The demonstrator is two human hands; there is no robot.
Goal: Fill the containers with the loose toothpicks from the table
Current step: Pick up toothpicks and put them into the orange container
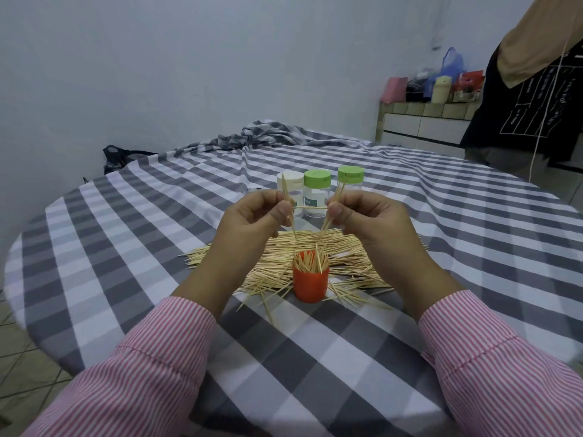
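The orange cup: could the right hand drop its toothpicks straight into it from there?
Probably yes: the orange cup stands open-topped just below the right hand, nothing between, though it already looks nearly full.

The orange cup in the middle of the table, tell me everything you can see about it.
The orange cup is a small, lidless cylinder, seemingly plastic, standing upright on the checked tablecloth. It is packed with toothpicks standing on end, some poking above its rim. Loose toothpicks lie heaped behind and around its base. Neither hand touches it; both hover above and behind it.
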